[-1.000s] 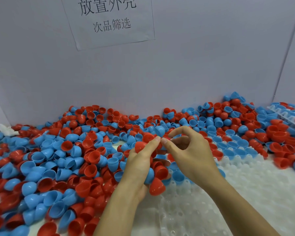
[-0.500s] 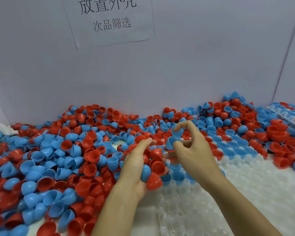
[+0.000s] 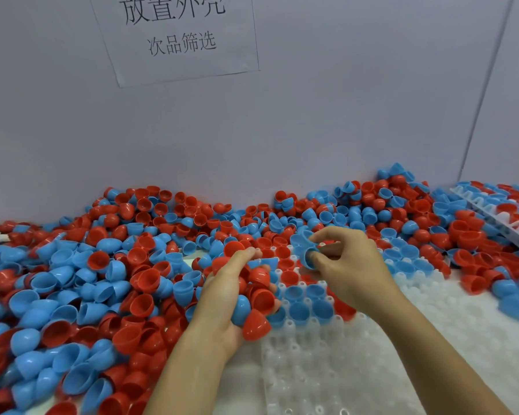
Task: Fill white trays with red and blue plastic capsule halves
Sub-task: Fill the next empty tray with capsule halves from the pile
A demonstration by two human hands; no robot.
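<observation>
A left hand [image 3: 222, 298] cradles red and blue capsule halves [image 3: 253, 307]; the right hand [image 3: 346, 271] pinches a blue half [image 3: 307, 256] above a white tray [image 3: 327, 369].

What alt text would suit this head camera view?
A left hand cradles red and blue capsule halves while the right hand pinches a blue half above a partly filled white tray, with loose halves heaped around.

Only 1 view is given: a wide-angle head camera, looking forward and down from close above the near edge of the surface [image 3: 246, 372]. It faces the back wall [image 3: 312, 121], with both forearms entering from the bottom edge.
</observation>
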